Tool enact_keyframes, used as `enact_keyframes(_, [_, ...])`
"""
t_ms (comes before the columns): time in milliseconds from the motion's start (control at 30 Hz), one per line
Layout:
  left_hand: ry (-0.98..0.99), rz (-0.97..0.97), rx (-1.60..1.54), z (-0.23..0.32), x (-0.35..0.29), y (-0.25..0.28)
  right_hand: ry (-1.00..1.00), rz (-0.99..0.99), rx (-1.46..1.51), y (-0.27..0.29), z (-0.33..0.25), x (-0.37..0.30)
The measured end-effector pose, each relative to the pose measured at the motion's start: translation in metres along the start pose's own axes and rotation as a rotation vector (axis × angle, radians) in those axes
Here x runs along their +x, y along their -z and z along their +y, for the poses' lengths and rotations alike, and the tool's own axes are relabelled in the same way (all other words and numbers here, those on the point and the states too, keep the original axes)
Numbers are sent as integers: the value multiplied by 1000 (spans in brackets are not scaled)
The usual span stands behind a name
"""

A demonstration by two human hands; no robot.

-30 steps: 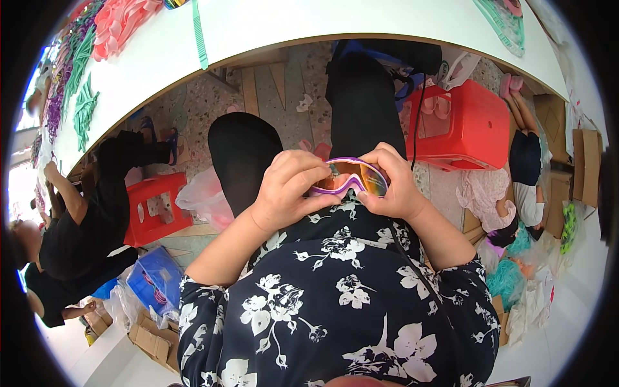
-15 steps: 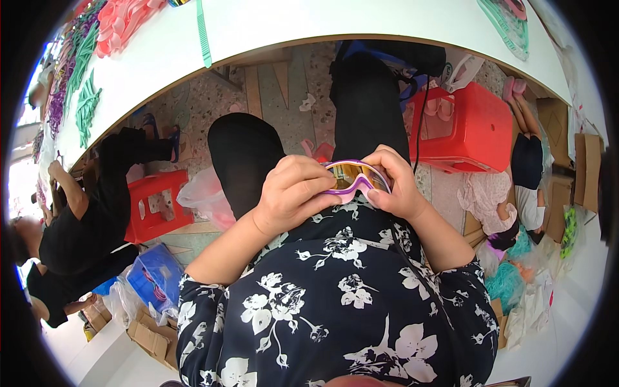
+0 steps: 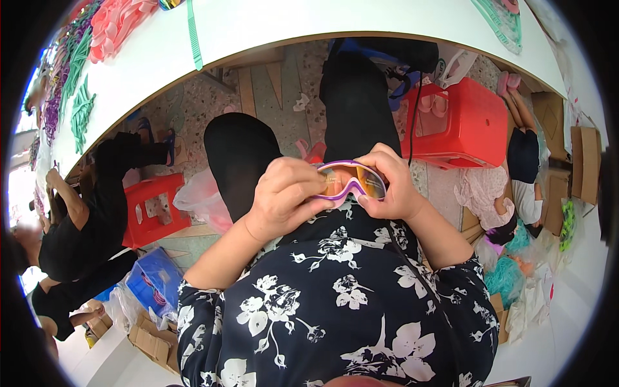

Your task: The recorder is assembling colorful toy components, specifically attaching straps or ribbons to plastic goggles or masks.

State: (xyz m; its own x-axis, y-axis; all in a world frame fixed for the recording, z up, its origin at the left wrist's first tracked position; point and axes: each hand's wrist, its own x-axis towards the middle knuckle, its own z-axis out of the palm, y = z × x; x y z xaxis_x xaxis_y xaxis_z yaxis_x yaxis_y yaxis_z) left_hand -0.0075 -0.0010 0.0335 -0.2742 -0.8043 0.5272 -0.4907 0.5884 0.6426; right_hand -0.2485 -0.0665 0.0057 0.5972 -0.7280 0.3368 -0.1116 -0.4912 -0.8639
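Note:
A pair of goggles (image 3: 348, 180) with a purple and pale pink frame and an orange, mirror-like lens is held above my lap. My left hand (image 3: 287, 197) is closed on its left end, fingers along the top edge and thumb beneath. At the other end my right hand (image 3: 391, 182) grips the rim, with the thumb low on the frame near the nose notch. Both ends of the frame are partly hidden by my fingers.
The curved white table (image 3: 271, 16) ahead carries pink straps (image 3: 119, 26), a green strap (image 3: 194, 35) and green cords (image 3: 503, 26). Red stools (image 3: 461, 122) stand on either side. A blue crate (image 3: 155, 277) is at left. Other people sit at left and far right.
The goggles have shifted slightly left and the lens now catches a brighter orange reflection. My left fingers have moved a little on the frame's end; both hands keep their hold.

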Motion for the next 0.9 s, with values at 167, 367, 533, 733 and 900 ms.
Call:
enact_keyframes(167, [213,-99,-48,-4,3,-3,83,12,-103,7,1,2])
enact_keyframes(367, [257,-212,-68,-5,3,-8,47,-34,-150,6,2,-2])
enact_keyframes(533, [169,-222,-15,-7,8,-12,40,-20,-131,4,6,-4])
enact_keyframes(733, [151,-236,77,-7,10,-25,34,-17,-154,-2,8,-3])
enact_keyframes(900, [159,-166,103,-15,9,-35,-91,-111,-60,1,8,6])
